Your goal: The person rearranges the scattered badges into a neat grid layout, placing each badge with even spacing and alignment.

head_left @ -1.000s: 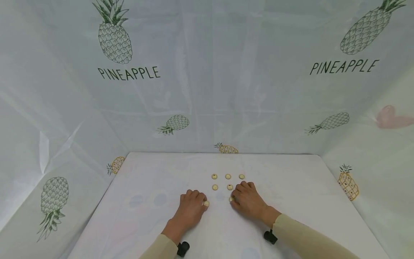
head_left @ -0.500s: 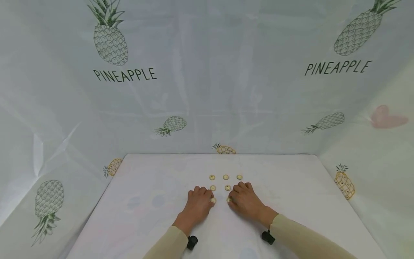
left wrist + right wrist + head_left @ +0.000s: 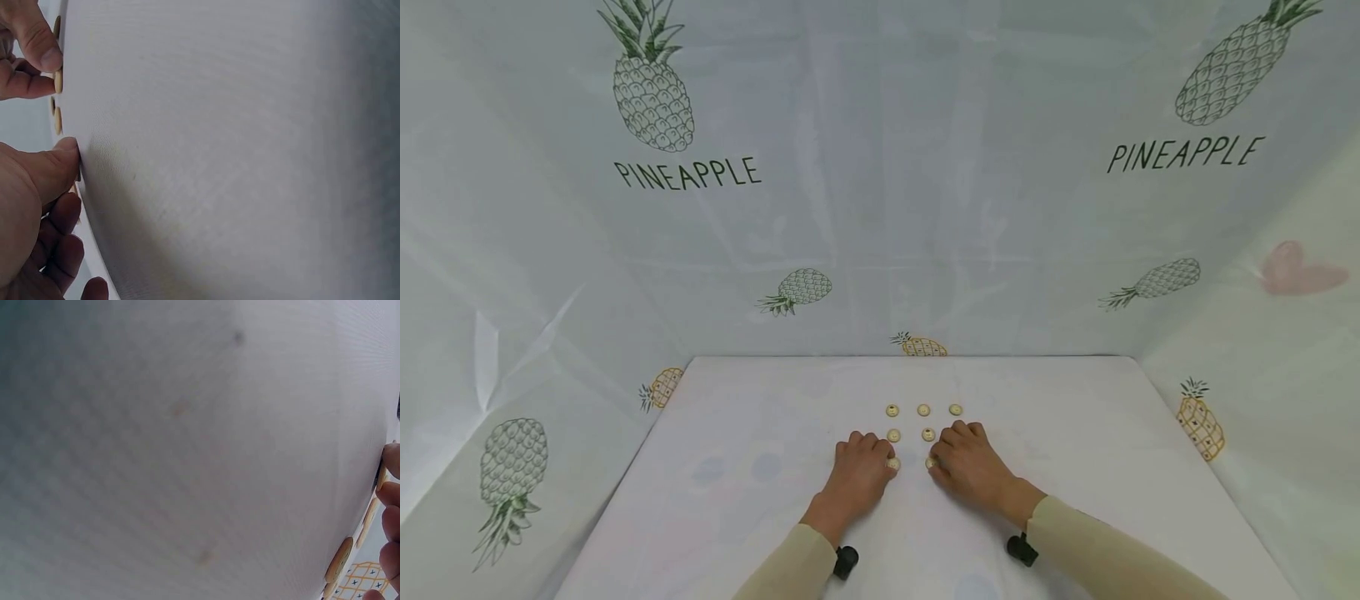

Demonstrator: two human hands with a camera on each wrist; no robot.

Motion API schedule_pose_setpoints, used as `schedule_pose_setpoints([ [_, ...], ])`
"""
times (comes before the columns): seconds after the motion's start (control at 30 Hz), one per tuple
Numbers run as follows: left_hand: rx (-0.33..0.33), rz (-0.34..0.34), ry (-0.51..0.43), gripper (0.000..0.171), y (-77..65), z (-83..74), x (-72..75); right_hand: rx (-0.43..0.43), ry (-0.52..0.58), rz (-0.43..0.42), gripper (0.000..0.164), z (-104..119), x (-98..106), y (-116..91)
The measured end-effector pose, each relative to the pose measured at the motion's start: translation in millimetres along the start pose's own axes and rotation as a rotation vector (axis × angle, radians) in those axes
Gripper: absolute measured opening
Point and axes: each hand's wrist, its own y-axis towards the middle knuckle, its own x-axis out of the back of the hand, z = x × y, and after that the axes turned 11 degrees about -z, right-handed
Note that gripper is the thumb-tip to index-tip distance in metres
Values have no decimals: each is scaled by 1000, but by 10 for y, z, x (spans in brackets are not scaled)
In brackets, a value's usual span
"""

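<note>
My left hand (image 3: 859, 473) pinches a small round wooden disc (image 3: 894, 463) at the table surface, thumb and fingertips at its edge. Facing it, my right hand (image 3: 973, 468) holds a second wooden disc (image 3: 931, 462) by its side; fingers partly cover it. Seen edge-on in the left wrist view, that disc (image 3: 59, 82) sits between the right thumb and fingers. Behind the hands lie two discs side by side, a left one (image 3: 893, 435) and a right one (image 3: 928, 434). Farther back is a row of three: left (image 3: 892, 410), middle (image 3: 923, 410) and right (image 3: 956, 410).
The table (image 3: 760, 500) has a pale cloth with faint coloured spots. A pineapple-printed sheet (image 3: 880, 208) rises behind the table's back edge and along both sides. Black wrist cameras sit under the left wrist (image 3: 846, 562) and the right wrist (image 3: 1021, 549).
My left hand has slid its disc rightward and slightly away from me, into line with the right hand's disc. The right hand keeps its place; the last half second shows almost no movement.
</note>
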Motion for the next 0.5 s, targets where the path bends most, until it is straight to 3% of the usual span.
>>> schedule_pose_setpoints([
  [0.33, 34, 6, -23, 27, -6, 3, 15, -20, -13, 30, 19, 10, 23, 5],
  [0.5, 93, -18, -79, 30, -65, 77, 36, -98, 18, 61, 20, -10, 97, -36],
])
